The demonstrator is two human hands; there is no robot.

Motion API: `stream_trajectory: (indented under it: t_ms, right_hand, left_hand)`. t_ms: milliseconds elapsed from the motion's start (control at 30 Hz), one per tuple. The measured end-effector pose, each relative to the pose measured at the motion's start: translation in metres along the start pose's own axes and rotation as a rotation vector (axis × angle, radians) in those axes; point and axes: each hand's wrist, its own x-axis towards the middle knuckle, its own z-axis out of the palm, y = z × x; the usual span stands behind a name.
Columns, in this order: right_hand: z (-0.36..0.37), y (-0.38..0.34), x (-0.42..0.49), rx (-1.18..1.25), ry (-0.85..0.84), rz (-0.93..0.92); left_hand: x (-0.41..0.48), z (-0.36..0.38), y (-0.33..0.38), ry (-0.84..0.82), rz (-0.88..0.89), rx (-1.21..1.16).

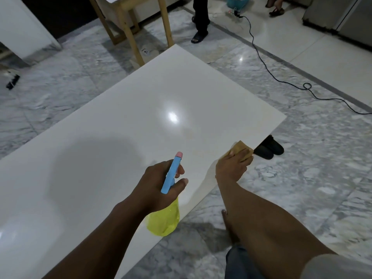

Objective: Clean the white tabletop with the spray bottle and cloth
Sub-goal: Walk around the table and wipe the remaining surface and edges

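The white tabletop (124, 125) fills the middle of the view, glossy, with a light reflection near its centre. My left hand (159, 184) grips the spray bottle (164, 220), which has a yellow body, a blue head and a pink nozzle aimed out over the table. My right hand (231, 165) presses a tan cloth (240, 151) flat on the table's right edge, near the corner. Part of the cloth is hidden under my fingers.
A pair of black slippers (268, 149) lies on the marble floor beside the table's right edge. A black cable (281, 79) snakes across the floor at the right. A wooden stool (130, 27) and a person's legs (200, 19) stand beyond the far corner.
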Motion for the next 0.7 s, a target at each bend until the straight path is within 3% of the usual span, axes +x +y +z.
stream_trajectory:
  t_ms: [167, 367, 700]
  right_hand:
    - [0.022, 0.02, -0.111, 0.004, -0.036, -0.012]
    - [0.041, 0.044, -0.236, -0.009, -0.114, -0.002]
    - [0.071, 0.069, -0.336, 0.001, -0.072, -0.021]
  left_hand:
    - [-0.101, -0.031, -0.064, 0.076, 0.009, 0.011]
    - [-0.224, -0.062, -0.136, 0.111, -0.108, -0.01]
    - [-0.297, -0.109, -0.219, 0.189, -0.142, -0.103]
